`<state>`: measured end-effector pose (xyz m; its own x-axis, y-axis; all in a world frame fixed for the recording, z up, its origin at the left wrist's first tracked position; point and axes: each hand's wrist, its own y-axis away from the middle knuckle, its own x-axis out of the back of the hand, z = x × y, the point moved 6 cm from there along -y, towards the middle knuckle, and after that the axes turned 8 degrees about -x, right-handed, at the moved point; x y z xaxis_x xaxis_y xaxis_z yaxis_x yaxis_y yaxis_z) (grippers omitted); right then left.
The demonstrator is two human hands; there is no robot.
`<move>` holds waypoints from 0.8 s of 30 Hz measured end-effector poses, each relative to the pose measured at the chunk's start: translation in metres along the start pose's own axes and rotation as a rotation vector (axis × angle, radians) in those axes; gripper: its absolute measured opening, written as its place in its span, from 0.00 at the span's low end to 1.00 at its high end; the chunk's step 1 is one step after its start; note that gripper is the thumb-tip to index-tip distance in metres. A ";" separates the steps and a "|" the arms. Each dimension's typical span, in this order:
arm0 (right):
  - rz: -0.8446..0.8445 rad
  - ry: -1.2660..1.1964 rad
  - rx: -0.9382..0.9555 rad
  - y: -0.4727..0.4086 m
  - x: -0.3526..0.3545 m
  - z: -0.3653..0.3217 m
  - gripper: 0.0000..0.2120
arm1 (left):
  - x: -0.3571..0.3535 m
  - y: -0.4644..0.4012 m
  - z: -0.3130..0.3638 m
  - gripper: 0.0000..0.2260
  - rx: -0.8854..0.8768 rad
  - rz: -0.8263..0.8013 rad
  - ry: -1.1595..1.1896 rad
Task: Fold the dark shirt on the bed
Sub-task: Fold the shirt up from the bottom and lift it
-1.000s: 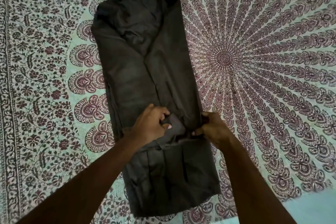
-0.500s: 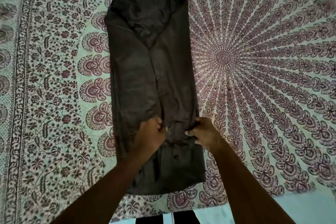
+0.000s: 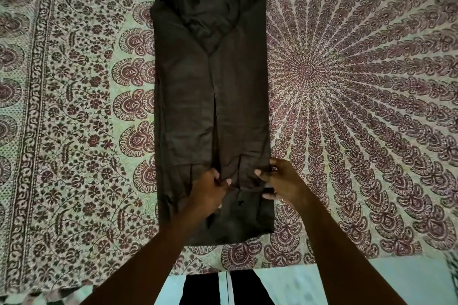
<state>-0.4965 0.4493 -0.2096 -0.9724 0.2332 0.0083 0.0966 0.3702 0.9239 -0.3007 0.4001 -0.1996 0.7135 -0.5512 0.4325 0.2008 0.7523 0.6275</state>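
Dark shirt point(image 3: 213, 96) lies as a long narrow strip down the middle of the frame, collar toward the top, both sides already folded in so the two flaps meet along a centre seam. Its long edges run nearly straight; the bottom hem sits close to the near edge of the bed point(image 3: 74, 131), which is covered by a patterned mandala sheet. Left hand point(image 3: 208, 193) pinches a bunch of cloth at the lower centre, fingers curled round it. Right hand point(image 3: 282, 183) grips the shirt's right edge at the same height, thumb on top and fingers tucked under. Wide open sheet lies to the left and right of the shirt. Pale floor point(image 3: 371, 277) shows along the bottom right of the frame.
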 end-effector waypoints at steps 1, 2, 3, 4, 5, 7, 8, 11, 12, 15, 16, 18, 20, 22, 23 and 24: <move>-0.003 0.045 0.016 0.002 0.000 0.000 0.10 | -0.001 0.002 -0.001 0.14 0.002 0.008 0.018; -0.009 0.084 0.029 0.003 0.001 0.001 0.11 | -0.003 0.003 -0.003 0.14 0.004 0.014 0.025; -0.019 0.112 0.042 0.004 0.001 0.001 0.12 | -0.003 0.004 -0.003 0.14 0.003 0.025 0.015; -0.021 0.126 0.052 0.005 0.001 0.002 0.13 | -0.002 0.005 -0.004 0.14 0.004 0.033 -0.009; -0.018 0.128 0.065 0.007 0.001 0.002 0.13 | -0.002 0.007 -0.004 0.13 0.012 0.039 -0.038; 0.013 0.104 0.086 0.009 0.003 0.002 0.13 | -0.001 0.010 -0.006 0.13 0.035 0.045 -0.085; 0.039 0.089 0.096 0.009 0.004 0.003 0.13 | 0.000 0.011 -0.005 0.14 0.039 0.047 -0.105; 0.147 0.131 0.133 0.006 0.009 0.005 0.14 | 0.000 0.008 -0.005 0.15 0.034 0.051 -0.161; 0.188 0.173 0.147 0.007 0.010 0.006 0.13 | -0.002 0.007 -0.006 0.15 0.033 0.034 -0.172; 0.281 0.319 0.179 0.007 0.013 0.006 0.12 | -0.009 0.006 -0.008 0.14 0.056 -0.097 -0.145; 0.291 0.361 0.186 0.007 0.011 0.005 0.13 | -0.009 0.005 -0.010 0.13 0.080 -0.129 -0.125; 0.357 0.482 0.234 0.006 0.010 -0.001 0.16 | -0.004 0.000 -0.010 0.13 0.124 -0.146 -0.134; 0.485 0.565 0.299 0.006 0.013 -0.010 0.19 | 0.005 -0.005 0.000 0.15 0.095 -0.107 -0.265; 0.552 0.520 0.375 0.009 0.015 -0.025 0.17 | 0.019 -0.011 0.020 0.15 0.023 0.001 -0.457; 0.575 0.501 0.401 0.009 0.015 -0.034 0.17 | 0.025 -0.015 0.030 0.15 -0.010 0.057 -0.508; 0.591 0.484 0.408 0.007 0.015 -0.041 0.16 | 0.030 -0.020 0.038 0.14 -0.037 0.106 -0.506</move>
<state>-0.5192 0.4184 -0.1871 -0.7135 0.1152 0.6911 0.5932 0.6243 0.5083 -0.3088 0.3544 -0.1743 0.3194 -0.5700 0.7570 0.1748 0.8206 0.5441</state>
